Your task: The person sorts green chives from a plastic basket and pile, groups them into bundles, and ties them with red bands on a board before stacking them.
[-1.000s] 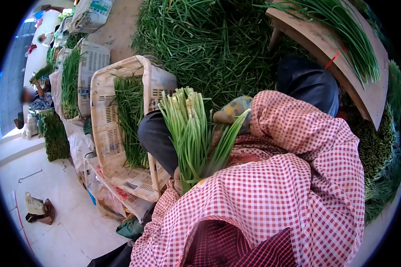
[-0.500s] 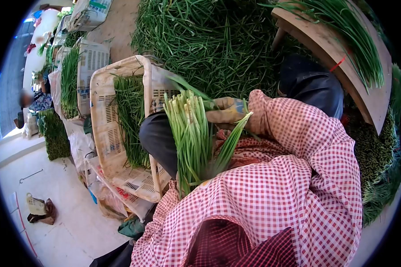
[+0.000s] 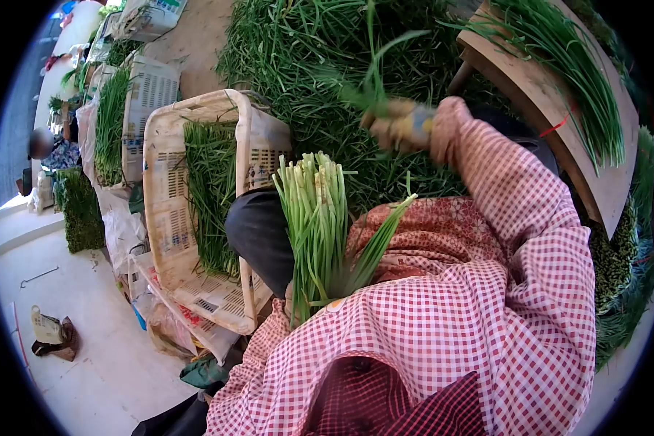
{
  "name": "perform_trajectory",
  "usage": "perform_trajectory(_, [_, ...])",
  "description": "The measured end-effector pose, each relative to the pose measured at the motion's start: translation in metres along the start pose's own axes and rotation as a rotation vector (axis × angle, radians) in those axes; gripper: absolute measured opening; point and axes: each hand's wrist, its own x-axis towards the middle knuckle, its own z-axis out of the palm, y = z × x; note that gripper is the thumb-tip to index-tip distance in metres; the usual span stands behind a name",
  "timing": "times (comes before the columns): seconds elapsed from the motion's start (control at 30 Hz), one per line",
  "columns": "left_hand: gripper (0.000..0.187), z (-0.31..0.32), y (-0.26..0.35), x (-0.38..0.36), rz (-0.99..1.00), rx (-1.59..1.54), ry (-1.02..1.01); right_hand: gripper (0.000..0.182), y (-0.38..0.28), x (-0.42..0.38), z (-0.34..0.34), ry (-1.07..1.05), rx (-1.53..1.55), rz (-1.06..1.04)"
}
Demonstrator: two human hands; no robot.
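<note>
A thick bunch of green chives (image 3: pixel 314 218) with pale cut ends upward stands against my lap. My left hand (image 3: pixel 291 296) is at its lower end, mostly hidden by the stalks and sleeve, and appears wrapped round the bunch. A few stalks (image 3: pixel 385 240) splay out to the right of it. My right hand (image 3: pixel 400 127), in a stained glove and smeared by motion, is raised over the pile of leaves, with its fingers closed on a few loose chive leaves (image 3: pixel 372 83) that stick out beyond them.
A white plastic crate (image 3: pixel 156 218) with chives inside stands left of my knee. Loose green leaves (image 3: pixel 291 65) cover the ground ahead. A curved wooden board (image 3: pixel 596 196) at right bears another bunch (image 3: pixel 581 80). More crates (image 3: pixel 149 109) and a person (image 3: pixel 58 152) are at far left.
My right hand has moved from beside the bunch, up and away over the leaf pile, carrying loose leaves. The bunch has stayed almost in place.
</note>
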Motion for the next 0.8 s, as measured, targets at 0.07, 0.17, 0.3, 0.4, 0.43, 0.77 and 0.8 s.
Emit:
perform_trajectory(0.07, [0.074, 0.001, 0.000, 0.000, 0.003, 0.000, 0.011, 0.052, -0.004, -0.005, 0.048, 0.033, -0.650, 0.186])
perform_trajectory(0.17, [0.076, -0.002, -0.001, -0.001, 0.005, -0.005, 0.041, 0.042, 0.033, 0.022, 0.048, -0.088, -0.391, 0.053])
perform_trajectory(0.3, [0.079, -0.012, -0.007, -0.006, -0.005, -0.042, 0.081, 0.028, 0.031, 0.045, 0.009, 0.505, -0.210, -0.201])
perform_trajectory(0.4, [0.081, -0.018, -0.011, -0.008, -0.004, -0.044, 0.097, 0.025, 0.006, 0.018, -0.010, 0.510, -0.031, -0.035])
perform_trajectory(0.43, [0.081, -0.019, -0.012, -0.009, -0.001, -0.030, 0.104, 0.031, 0.012, 0.011, -0.011, 0.410, -0.033, 0.014])
perform_trajectory(0.77, [0.080, 0.001, -0.002, 0.004, 0.082, 0.323, 0.168, 0.092, 0.048, 0.009, 0.052, 0.228, -0.580, -0.138])
perform_trajectory(0.8, [0.080, 0.002, -0.003, 0.003, 0.065, 0.248, 0.165, 0.091, 0.042, 0.005, 0.058, 0.345, -0.647, -0.077])
